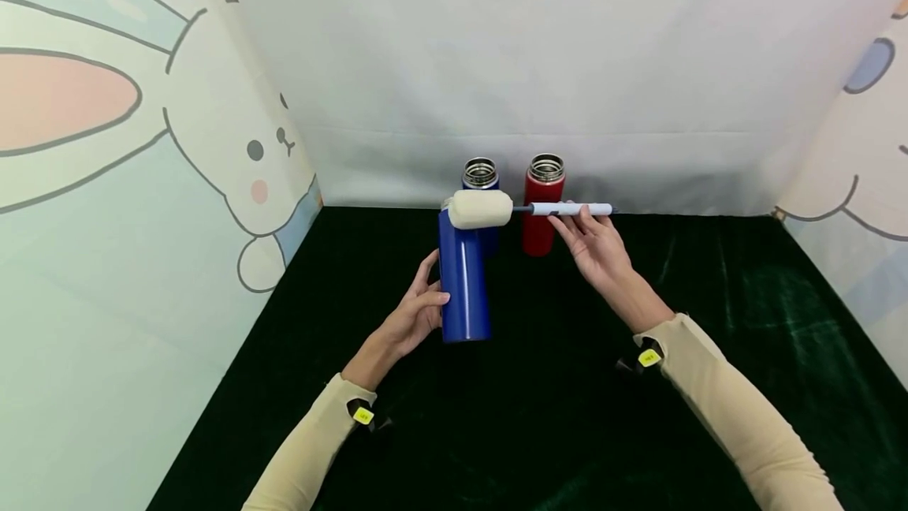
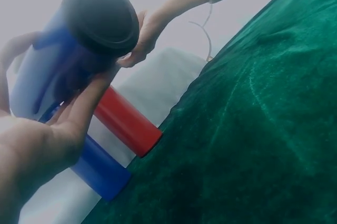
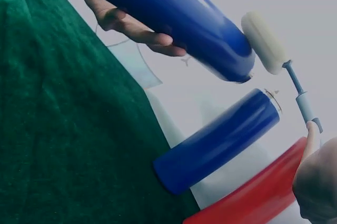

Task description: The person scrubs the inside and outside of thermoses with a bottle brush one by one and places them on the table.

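A table point(image 1: 695, 432) draped in dark green velvet is seen, enclosed by pale walls printed with cartoon rabbits point(image 1: 234, 148). Just beyond the left grip, at the back of the table, a second blue bottle point(image 1: 481, 180) and a red bottle point(image 1: 542, 203) are stood upright and uncapped, close beside each other.

A tall blue bottle point(image 1: 464, 278) is held by the left hand point(image 1: 414, 314), fingers and thumb curled round its body; in the left-wrist view its base appears lifted off the velvet, with the dark bottom turned to the camera. A bottle brush point(image 1: 539, 209) is pinched by the right hand point(image 1: 599, 247) at its white handle, held level, so that the sponge head point(image 1: 481, 209) lies at the mouth of the held bottle, above the left grip.

The sponge looks about as wide as the opening, so it could be caught on the rim and the bottle pushed out of the left grip if it is forced in off-axis. The handle is held only at the fingertips and could be twisted loose. The two standing bottles lie just behind the brush shaft and could be knocked over by a careless sweep.
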Tool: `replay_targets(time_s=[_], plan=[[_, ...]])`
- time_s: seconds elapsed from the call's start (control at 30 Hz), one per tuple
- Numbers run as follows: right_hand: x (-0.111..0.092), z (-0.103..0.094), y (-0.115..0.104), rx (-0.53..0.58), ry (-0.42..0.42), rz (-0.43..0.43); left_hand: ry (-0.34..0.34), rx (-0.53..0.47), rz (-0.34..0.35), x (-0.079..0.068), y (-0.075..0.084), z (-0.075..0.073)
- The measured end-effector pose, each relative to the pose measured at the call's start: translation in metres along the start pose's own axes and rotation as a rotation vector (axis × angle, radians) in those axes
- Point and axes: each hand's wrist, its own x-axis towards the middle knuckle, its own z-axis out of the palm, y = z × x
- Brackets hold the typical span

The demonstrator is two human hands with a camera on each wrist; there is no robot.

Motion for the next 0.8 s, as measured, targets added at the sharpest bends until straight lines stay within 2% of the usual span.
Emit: replay_targets(time_s=[0.17, 0.4, 0.7, 0.8], plan=[[-0.005, -0.003, 0.004, -0.074, 0.023, 0.045, -0.003, -0.029, 0.023, 0.001, 0.000, -0.001], [-0.018, -0.014, 0.004, -0.197, -0.040, 0.102, 0.012, -0.102, 0.059, 0.003, 0.003, 0.000], [-0.032, -0.029, -0.004, -0.203, -0.032, 0.170, 0.027, -0.247, 0.140, 0.007, 0.003, -0.002], [-0.036, -0.035, -0.007, -0.211, -0.030, 0.175, 0.004, -0.312, 0.169, 0.007, 0.002, -0.005]])
